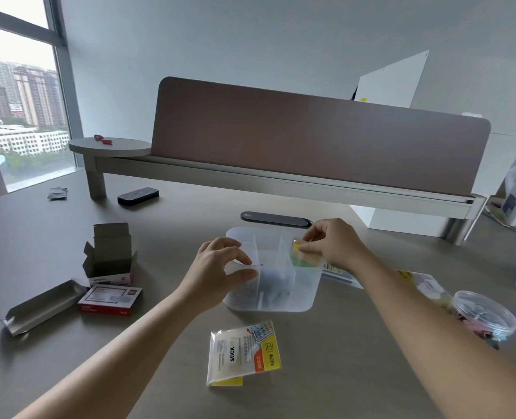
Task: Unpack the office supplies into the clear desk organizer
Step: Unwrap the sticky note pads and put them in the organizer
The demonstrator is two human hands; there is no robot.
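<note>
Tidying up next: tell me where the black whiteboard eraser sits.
The black whiteboard eraser lies far left on the desk, beside the grey shelf leg.

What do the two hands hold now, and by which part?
Right hand pinches the yellow-green sticky-note pad by its top edge; left hand grips the clear plastic organizer's left rim.

Bare worktop (pixel 166 237) lies open left of the clear organizer (pixel 283 303), between it and the opened cardboard boxes (pixel 108 258). A sticky-note packet (pixel 244 352) blocks the near approach. On the right, a round clear tub (pixel 486 316) and wrappers (pixel 422 285) crowd the side. Behind, the raised shelf (pixel 280 179) overhangs.
</note>
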